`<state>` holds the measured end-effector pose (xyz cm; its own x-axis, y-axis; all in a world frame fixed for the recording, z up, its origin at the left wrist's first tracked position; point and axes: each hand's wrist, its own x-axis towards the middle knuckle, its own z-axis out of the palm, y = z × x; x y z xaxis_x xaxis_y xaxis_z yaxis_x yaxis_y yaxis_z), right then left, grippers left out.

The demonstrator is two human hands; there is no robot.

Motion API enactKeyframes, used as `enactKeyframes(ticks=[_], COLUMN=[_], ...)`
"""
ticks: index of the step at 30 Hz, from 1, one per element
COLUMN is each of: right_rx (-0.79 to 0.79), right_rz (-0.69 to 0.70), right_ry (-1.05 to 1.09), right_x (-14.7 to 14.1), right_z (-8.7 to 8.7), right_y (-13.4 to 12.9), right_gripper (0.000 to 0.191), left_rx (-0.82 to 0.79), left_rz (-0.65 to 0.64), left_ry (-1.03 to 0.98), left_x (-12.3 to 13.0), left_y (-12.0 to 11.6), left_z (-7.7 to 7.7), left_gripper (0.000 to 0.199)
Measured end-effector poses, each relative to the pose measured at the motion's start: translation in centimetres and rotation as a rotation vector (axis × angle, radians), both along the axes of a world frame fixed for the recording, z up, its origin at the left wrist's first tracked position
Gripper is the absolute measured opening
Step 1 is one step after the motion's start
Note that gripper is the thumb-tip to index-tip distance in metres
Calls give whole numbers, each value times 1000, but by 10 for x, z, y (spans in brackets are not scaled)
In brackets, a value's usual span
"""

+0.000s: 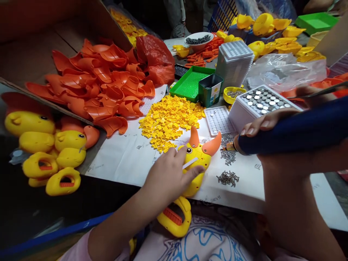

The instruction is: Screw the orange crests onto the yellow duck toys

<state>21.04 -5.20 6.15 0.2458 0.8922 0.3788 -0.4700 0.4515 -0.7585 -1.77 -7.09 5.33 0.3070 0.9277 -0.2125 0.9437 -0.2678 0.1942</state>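
Note:
My left hand [170, 174] is closed around a yellow duck toy [199, 159] with two orange beak pieces spread at its far end. A thin white strip [190, 163] lies across the toy beside my thumb. The toy's looped handle [178, 221], with an orange ridged insert, hangs over the table's front edge. My right hand [268, 121] is wrapped around a dark blue power screwdriver [293, 130]. Its tip points left, over loose silver screws [228, 156] on the white paper. A darker small pile of screws [228, 178] lies nearer to me.
Yellow small parts [168, 119] are heaped behind the toy. Orange beak pieces [106, 79] fill a cardboard box [35, 98] at left, with finished-looking ducks [67, 152] beside it. A white tray stack [244, 116] holds silver discs. Behind are a green tray [187, 92] and a dark tin [209, 92].

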Motion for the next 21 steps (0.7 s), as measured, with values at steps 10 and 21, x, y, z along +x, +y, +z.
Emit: enactKeyframes(ticks=[10,21], right_rx=[-78,-115], right_rz=[1,-41], right_ry=[47,-17], right_x=[-10,-10], right_z=[-19,-34], right_y=[18,26], right_gripper=[44,45], left_rx=[-52,-177], left_rz=[-104,145], left_ry=[-602,-1139], left_x=[5,8], left_y=[99,94], left_z=[-28,-60], left_gripper=[65,35])
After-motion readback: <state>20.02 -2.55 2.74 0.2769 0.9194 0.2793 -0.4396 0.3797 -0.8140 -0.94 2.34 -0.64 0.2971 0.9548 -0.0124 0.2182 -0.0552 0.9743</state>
